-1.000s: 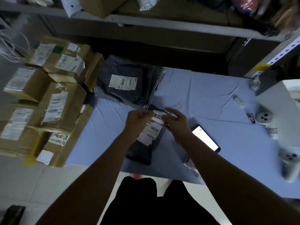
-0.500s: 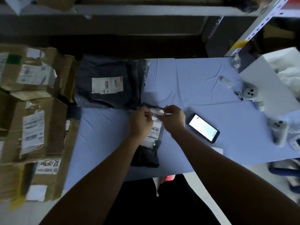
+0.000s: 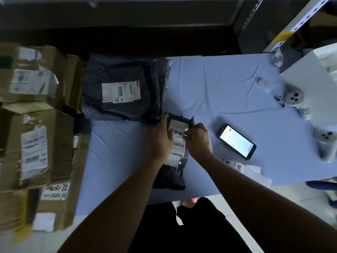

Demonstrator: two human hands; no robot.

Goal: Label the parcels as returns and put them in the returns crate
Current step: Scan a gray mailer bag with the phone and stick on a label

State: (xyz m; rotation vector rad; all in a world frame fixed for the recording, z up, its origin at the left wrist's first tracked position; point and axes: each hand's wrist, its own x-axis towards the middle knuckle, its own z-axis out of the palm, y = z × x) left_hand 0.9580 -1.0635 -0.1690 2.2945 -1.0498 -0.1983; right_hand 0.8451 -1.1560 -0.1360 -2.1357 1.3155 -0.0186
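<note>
Sticking the returns label (image 3: 177, 133) onto the small dark parcel (image 3: 170, 178), which lies flat on the worktop (image 3: 218, 88) near its front edge, just below the bigger dark parcel (image 3: 124, 88). Left hand (image 3: 159, 141) grip: curled round the small parcel's left edge, thumb on the label. Right hand (image 3: 198, 141) grip: a tight pinch on the label's right edge. Suggest tacking the left side first, then smoothing rightward so the slack film doesn't wrinkle underneath. Can't pick out a returns crate in view.
</note>
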